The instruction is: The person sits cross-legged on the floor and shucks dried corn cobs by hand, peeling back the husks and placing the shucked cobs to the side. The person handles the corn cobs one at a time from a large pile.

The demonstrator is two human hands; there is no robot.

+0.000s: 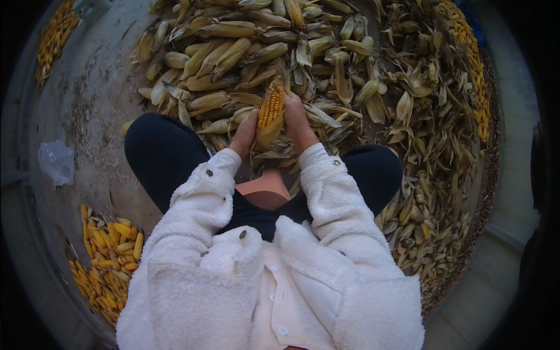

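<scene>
Between my two hands stands an ear of corn, tip pointing away from me, its yellow kernels bare along the upper part. Dry husk still wraps its lower end. My left hand grips the ear's left side near the base. My right hand is closed around the right side, with pulled-back husk by its thumb. Some of the fingers are hidden behind the ear. Just beyond both hands spreads a large heap of unhusked corn ears.
Loose husks pile up along the right side. Husked yellow cobs lie in a heap at lower left, with more cobs at far left. A clear plastic bag rests on the floor. Beneath me is a pinkish plastic stool.
</scene>
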